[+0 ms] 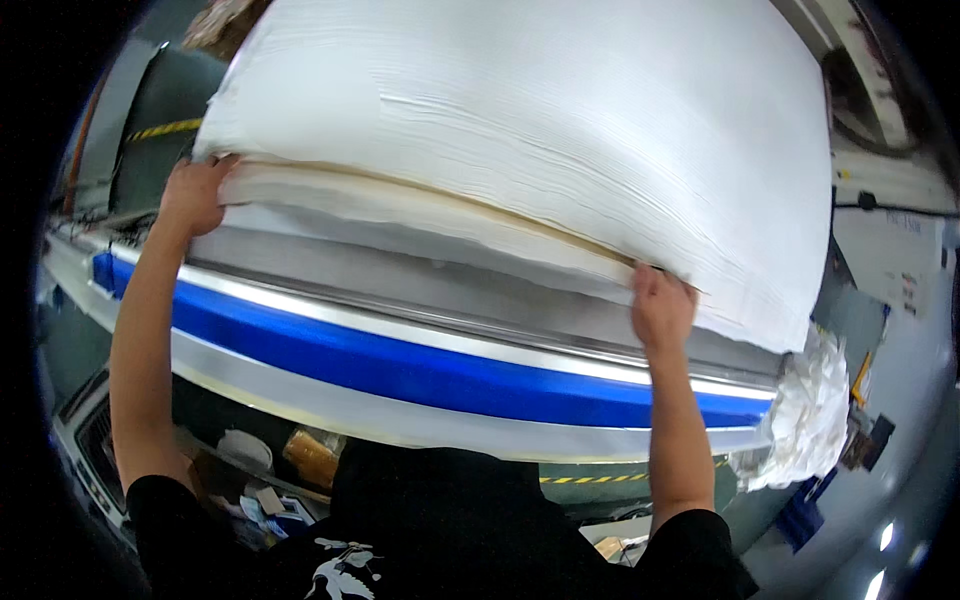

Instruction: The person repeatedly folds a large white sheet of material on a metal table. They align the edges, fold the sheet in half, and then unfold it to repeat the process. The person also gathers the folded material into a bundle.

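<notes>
A broad white layered sheet (560, 110), rippled along its front part, lies over the worktable and looks like cloth or soft film; I cannot tell which. Along its front runs a long thin tan strip (450, 196), with a cream-white edge band (400, 215) of the sheet just below. My left hand (197, 195) is closed on the left end of this band, fingertips mostly hidden behind it. Far along to the right, my right hand (663, 305) is closed at the strip's other end, its fingers curled over the sheet's edge. Both arms reach forward.
Nearer me, a grey bed (420, 268) ends in a metal rail (450, 325) and a bright blue front bar (400, 355). Crumpled white plastic (805, 410) hangs at the right end. Below left sit boxes and a brown-wrapped bundle (312, 455).
</notes>
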Available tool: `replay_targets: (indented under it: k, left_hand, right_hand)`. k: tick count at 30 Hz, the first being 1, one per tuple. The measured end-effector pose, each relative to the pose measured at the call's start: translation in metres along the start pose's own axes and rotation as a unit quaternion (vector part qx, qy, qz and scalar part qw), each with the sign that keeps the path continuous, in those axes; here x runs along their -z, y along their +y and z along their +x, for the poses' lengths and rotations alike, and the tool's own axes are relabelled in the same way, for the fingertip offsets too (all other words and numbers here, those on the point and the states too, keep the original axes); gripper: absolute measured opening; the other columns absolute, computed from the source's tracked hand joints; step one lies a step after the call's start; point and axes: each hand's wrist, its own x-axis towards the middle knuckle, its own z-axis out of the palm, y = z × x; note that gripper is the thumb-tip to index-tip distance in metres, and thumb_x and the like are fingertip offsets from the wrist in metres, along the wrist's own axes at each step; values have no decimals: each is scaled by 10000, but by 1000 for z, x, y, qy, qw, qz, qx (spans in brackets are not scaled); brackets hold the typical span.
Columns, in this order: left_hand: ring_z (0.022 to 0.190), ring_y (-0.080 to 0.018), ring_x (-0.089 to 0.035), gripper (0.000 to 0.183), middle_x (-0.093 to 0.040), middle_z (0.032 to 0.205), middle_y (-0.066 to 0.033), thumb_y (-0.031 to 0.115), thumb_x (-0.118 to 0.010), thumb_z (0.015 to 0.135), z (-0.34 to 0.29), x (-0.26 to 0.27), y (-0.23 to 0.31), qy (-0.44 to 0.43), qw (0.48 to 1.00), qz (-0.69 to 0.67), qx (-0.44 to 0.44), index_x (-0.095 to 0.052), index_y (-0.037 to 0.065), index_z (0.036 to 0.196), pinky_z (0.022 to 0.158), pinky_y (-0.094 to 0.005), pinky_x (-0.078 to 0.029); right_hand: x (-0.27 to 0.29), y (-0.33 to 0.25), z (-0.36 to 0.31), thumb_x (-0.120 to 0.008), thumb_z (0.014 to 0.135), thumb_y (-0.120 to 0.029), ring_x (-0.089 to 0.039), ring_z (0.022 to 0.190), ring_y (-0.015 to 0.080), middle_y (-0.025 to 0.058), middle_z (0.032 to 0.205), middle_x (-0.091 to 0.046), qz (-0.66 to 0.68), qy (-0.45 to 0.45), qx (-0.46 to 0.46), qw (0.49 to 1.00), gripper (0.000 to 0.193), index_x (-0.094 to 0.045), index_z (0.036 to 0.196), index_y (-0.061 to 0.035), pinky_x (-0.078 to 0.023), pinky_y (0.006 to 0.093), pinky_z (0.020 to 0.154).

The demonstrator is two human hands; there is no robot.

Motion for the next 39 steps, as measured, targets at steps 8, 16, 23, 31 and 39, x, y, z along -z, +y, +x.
replay_targets:
  k: [8,16,23,31,39]
  left_hand:
    - [883,-335,-621,384,-638,1006,-146,-3,-475,773,44,-43,-7,-6,999,35,18,-639,154,1082,788,-425,-497]
    - [975,-352,-564,281,-605,1014,-164,3,-457,831,58,-131,-93,41,994,91,35,-575,46,1083,853,-431,-473]
    - [963,-375,-541,304,-602,993,-177,-42,-426,786,70,-137,-106,63,998,18,15,-598,16,1030,860,-440,-436]
    - [1017,-278,-556,285,-608,1025,-122,44,-465,799,39,-79,-44,-36,991,81,100,-591,77,1053,954,-392,-383]
    - [1081,-243,-554,385,-613,1143,-57,20,-477,796,-5,18,-22,-14,994,81,69,-591,173,1132,1018,-432,-328]
  right_hand:
    - [-3,247,-32,-287,968,-367,-595,779,277,116,764,-646,-38,54,-95,993,528,-651,743,-57,-300,441,1007]
    - [5,414,-44,-167,961,-454,-577,977,324,169,951,-648,-97,-112,-199,969,636,-666,921,-61,-296,436,1030]
    - [-10,535,-69,-416,829,-325,-543,1049,374,193,1072,-615,1,-230,-249,941,393,-633,1042,-76,-398,411,941]
    - [-14,508,-72,-483,755,-71,-598,939,350,167,994,-637,-188,-160,-168,955,333,-620,1057,-96,-475,434,821]
    - [65,499,-81,-501,786,-82,-614,929,326,154,970,-654,-164,-162,-152,961,301,-645,1048,-121,-462,419,820]
